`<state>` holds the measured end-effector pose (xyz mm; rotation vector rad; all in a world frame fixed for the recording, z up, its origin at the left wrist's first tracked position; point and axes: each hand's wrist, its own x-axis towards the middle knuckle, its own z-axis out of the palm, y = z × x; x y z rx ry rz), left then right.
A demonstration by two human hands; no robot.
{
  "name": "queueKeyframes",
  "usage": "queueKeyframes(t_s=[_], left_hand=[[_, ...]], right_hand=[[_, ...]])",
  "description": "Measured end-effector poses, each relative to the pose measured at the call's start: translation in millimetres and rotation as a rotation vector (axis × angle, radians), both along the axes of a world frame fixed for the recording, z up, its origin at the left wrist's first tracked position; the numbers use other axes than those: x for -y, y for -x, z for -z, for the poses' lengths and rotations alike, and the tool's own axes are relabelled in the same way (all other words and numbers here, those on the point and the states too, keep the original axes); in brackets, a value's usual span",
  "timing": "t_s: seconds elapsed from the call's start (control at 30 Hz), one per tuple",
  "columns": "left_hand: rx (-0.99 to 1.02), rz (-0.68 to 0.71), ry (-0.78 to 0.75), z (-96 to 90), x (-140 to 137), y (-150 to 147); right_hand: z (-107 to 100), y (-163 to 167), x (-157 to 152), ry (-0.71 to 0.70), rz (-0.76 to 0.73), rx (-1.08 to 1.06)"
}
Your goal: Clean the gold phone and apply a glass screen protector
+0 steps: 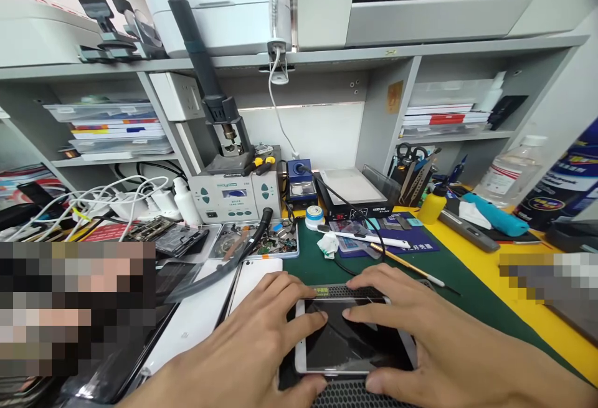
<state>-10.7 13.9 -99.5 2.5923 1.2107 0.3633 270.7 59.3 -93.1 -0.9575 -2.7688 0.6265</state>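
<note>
A smartphone (357, 342) with a white frame and dark, glossy screen lies sideways on a black honeycomb-patterned pad (352, 393). My left hand (266, 327) rests at the phone's left end, its thumb at the near edge, one finger on the screen and others by the far edge. From the right, my right hand (415, 327) mirrors it, thumb near the front edge and a fingertip on the glass. The fingers of both hands are spread, and neither hand lifts the phone. The undersides of both palms are hidden.
Behind stand a rework station (233, 199), a tray of small parts (275, 240) and a heating plate (352, 187). A white brush (374, 237), crumpled tissue (328, 245) and yellow stick (406, 265) lie beyond the phone. At left are white phone panels (196, 321); at right, a yellow bottle (432, 205).
</note>
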Motion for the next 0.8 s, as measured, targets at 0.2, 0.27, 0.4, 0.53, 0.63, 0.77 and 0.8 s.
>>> queueKeyframes(t_s=[0.2,0.27,0.4,0.53,0.63,0.77,0.8], left_hand=[[-0.009,-0.011,0.017,-2.7,-1.7,5.8],[0.021,-0.020,0.055,-2.8,-3.4,6.0],[0.045,-0.036,0.101,-2.1,-6.4,4.7],[0.047,-0.035,0.112,-2.5,-7.8,4.0],[0.049,-0.041,0.109,-3.3,-8.3,4.3],[0.058,-0.036,0.099,-3.3,-9.0,5.1],[0.060,-0.035,0.095,-3.2,-9.2,5.1]], right_hand=[[-5.1,0.1,2.2,0.017,0.022,0.046],[-3.4,-0.3,2.1,0.032,0.031,0.044],[0.9,-1.8,0.8,0.060,0.042,0.000],[1.0,-1.5,-0.1,0.085,0.051,-0.022],[-0.7,0.6,-1.0,0.071,0.049,-0.034],[-0.6,1.9,-1.9,0.053,0.035,-0.060],[-0.1,1.7,-2.0,0.052,0.035,-0.066]])
